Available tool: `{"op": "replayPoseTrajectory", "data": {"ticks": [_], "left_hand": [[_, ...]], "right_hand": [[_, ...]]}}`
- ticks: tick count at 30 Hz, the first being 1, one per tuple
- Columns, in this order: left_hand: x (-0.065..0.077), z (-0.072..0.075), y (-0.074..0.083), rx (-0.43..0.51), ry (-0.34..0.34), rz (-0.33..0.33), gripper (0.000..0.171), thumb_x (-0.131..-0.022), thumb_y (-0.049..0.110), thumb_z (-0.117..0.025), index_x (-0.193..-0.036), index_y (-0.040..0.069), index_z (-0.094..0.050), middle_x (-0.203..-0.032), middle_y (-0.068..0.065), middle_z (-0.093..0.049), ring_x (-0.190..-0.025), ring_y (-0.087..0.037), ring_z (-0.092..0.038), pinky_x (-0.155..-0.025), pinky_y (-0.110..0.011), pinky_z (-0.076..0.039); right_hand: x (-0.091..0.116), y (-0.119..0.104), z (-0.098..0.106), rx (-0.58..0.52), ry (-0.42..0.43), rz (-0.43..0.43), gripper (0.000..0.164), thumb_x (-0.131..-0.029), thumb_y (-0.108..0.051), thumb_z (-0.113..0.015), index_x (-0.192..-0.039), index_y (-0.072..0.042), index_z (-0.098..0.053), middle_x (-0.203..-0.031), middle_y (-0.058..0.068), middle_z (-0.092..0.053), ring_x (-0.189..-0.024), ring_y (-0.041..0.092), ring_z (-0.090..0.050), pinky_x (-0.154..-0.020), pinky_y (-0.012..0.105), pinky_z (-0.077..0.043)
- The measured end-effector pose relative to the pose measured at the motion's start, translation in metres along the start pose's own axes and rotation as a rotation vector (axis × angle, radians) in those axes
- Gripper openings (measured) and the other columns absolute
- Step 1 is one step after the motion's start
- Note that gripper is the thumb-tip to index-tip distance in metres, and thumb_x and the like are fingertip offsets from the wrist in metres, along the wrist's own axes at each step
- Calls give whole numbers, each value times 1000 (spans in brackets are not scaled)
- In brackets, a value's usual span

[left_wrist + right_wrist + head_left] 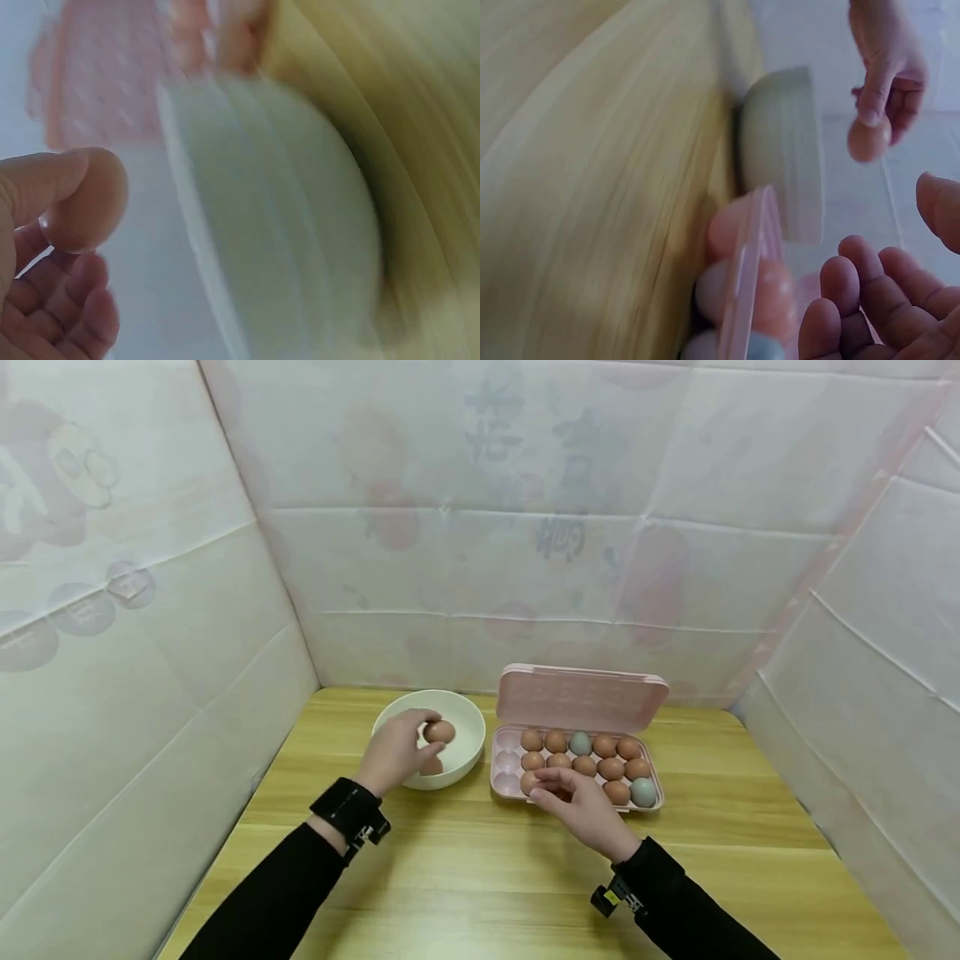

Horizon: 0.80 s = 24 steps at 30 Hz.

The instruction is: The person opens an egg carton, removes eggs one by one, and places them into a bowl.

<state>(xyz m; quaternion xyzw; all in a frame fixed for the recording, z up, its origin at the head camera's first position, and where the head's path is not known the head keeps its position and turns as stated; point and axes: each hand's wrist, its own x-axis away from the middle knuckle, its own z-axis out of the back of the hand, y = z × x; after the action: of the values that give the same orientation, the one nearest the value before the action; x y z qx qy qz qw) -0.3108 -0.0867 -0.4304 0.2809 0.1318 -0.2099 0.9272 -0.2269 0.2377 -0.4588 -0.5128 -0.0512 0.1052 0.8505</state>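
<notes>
My left hand [392,752] pinches a brown egg [440,732] between thumb and fingers, above the white bowl [471,731]. In the left wrist view the same egg [91,201] is held clear of the bowl's rim. Another brown egg [431,767] lies inside the bowl, partly behind my hand. Over the front row of the pink egg carton [507,762] hovers my right hand [588,814], and a brown egg [528,782] shows by its fingertips. From the right wrist, that hand [889,307] has its thumb and fingers apart with nothing between them.
The carton's pink lid [581,700] stands raised at the back. Brown eggs and a couple of pale blue-green ones [642,792] fill most cups; the leftmost column has bare cups. Printed white sheets [480,568] wall in the wooden table [480,877] at back and sides.
</notes>
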Motion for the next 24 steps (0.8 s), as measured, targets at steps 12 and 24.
{"op": "replayPoseTrajectory", "data": {"ticks": [12,24], "left_hand": [[-27,-10,-24,-195,-141,28,31,-94,27,-79,-117,7,-77,-106,-10,-79,-97,-28,-71,-91,-45,-59],[-44,-31,-13,-324,-242,3,20,-93,26,-81,-102,9,-76,-87,-3,-73,-88,-26,-66,-88,-42,-58]], "right_hand": [[-8,14,-11,594,225,257,38,-92,-27,-86,-124,-9,-75,-99,4,-77,-89,22,-70,-80,37,-58],[-27,20,-16,879,335,476,35,-86,-25,-91,-115,-14,-76,-93,5,-72,-88,27,-68,-79,46,-53]]}}
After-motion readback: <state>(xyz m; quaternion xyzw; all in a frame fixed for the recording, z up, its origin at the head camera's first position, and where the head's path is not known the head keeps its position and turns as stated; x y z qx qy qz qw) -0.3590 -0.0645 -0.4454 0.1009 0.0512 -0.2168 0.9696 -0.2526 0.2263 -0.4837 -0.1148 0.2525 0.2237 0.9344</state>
